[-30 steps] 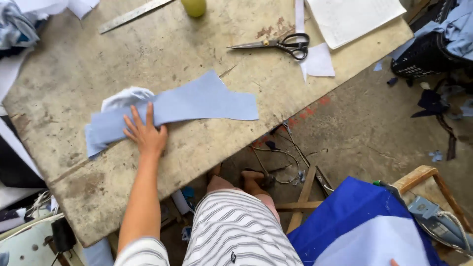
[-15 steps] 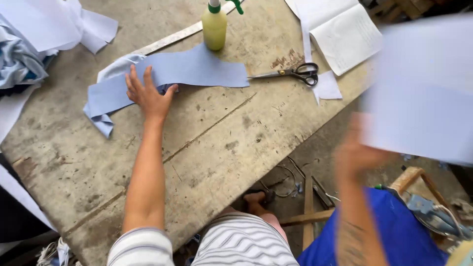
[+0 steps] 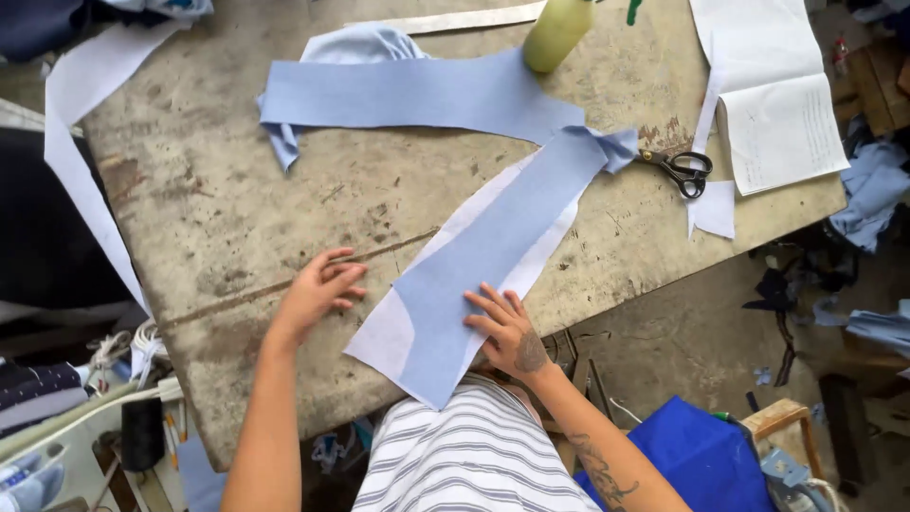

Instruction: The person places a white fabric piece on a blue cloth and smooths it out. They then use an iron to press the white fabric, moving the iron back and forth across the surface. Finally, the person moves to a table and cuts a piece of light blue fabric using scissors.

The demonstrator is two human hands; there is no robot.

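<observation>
Blue fabric strip [image 3: 493, 256] under flat right hand [image 3: 507, 327], left hand [image 3: 318, 294] alongside

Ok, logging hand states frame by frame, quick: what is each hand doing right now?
Left hand: open, flat on the table, holding nothing.
Right hand: open, fingers pressing on the blue fabric strip, not gripping.

Bare tabletop [image 3: 284, 218] lies open ahead of the left hand [image 3: 318, 294], up to the far blue fabric strip [image 3: 417, 95]. Beyond the right hand [image 3: 507, 327], 2 obstacles stand: the scissors [image 3: 678, 171] and the yellow-green bottle [image 3: 557, 33].
</observation>
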